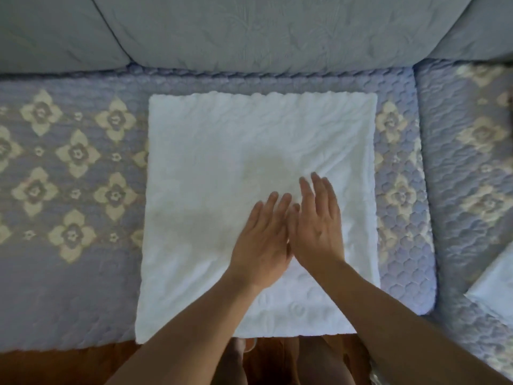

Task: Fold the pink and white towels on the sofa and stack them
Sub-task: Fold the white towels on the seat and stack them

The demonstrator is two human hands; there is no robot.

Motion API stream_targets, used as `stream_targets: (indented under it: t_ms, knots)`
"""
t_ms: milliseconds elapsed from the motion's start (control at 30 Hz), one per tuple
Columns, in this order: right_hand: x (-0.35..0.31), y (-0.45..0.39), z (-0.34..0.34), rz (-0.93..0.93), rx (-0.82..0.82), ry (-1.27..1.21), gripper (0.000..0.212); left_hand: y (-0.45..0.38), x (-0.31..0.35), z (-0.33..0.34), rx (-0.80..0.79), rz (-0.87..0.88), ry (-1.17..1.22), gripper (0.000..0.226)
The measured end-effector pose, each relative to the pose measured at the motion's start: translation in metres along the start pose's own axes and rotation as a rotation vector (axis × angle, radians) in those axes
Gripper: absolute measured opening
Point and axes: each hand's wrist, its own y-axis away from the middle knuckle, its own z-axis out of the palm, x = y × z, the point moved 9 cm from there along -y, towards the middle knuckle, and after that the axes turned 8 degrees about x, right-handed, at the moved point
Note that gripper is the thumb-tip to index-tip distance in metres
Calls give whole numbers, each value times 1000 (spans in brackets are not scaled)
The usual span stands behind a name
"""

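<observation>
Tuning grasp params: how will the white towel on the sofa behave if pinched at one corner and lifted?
The white towel probably goes floppy: its surface follows the quilted sofa cover beneath. Likely light, being thin and flat. It may drag rather than slide, since both fabrics look textured. Both hands lie flat on it.

White towel (pixel 249 140); lilac quilted sofa cover (pixel 72 287), cream flower motifs

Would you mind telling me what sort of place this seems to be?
Most likely a living room at home: a quilted, flower-patterned sofa seat cover, grey back cushions, and a white towel spread on the seat.
</observation>
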Motion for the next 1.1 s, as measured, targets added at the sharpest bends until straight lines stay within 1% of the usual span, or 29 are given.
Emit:
stream_targets:
  t_ms: [67,100,133,200,267,300,333,367,400,433,467,500,533,567,633,700,767,833,867,900,967,1000,1033,1067,1100]
  knots:
    - [60,-18,18,219,4,80,65,-16,-22,12,56,-21,20,60]
    - [85,-19,23,252,15,133,70,-21,-42,14,66,-56,7,62]
    - [97,-20,26,229,22,172,72,-27,-68,13,76,-110,-33,66]
    - [101,-21,31,177,12,202,71,-38,-132,3,92,-304,-115,71]
    - [94,-21,28,187,41,207,70,-43,-200,-11,57,-579,-96,72]
    - [91,-24,24,214,55,214,70,-47,-224,-20,53,-683,-70,72]
    - [86,-28,19,242,66,212,70,-54,-237,-31,74,-727,-67,72]
    - [77,-35,13,242,87,198,68,-64,-238,-44,120,-696,-90,71]
    - [61,-46,8,196,118,178,66,-78,-225,-56,182,-590,-122,69]
    - [39,-61,6,107,139,160,64,-92,-202,-62,228,-447,-141,66]
    - [17,-76,11,2,132,159,62,-101,-177,-60,236,-305,-157,65]
    - [2,-91,21,-84,103,174,63,-105,-158,-52,219,-205,-176,64]
    - [-2,-107,30,-131,67,203,64,-104,-151,-41,191,-176,-190,64]
    - [5,-123,38,-133,26,241,65,-101,-158,-30,159,-210,-191,63]
    - [41,-149,46,-55,-46,306,70,-90,-195,-18,123,-306,-176,64]
    - [68,-160,46,-35,-78,348,71,-79,-234,-19,127,-312,-163,66]
    - [70,-162,45,-49,-93,353,71,-63,-267,-27,107,-340,-156,68]
    - [56,-158,38,-53,-72,346,70,-45,-267,-41,114,-364,-156,68]
    - [43,-150,31,-75,-46,333,68,-36,-248,-49,144,-311,-147,67]
    - [26,-138,22,-125,-19,309,66,-25,-217,-56,173,-220,-125,65]
    - [-16,-95,11,-300,15,216,61,7,-144,-57,182,-19,-45,63]
    - [-34,-63,11,-407,3,164,59,26,-113,-48,138,50,-8,62]
    - [-43,-30,18,-498,-50,144,58,46,-90,-34,68,95,-2,62]
    - [-40,1,27,-546,-127,163,59,66,-76,-16,-4,124,-20,61]
    - [-23,25,35,-545,-193,214,60,84,-72,0,-64,136,-51,61]
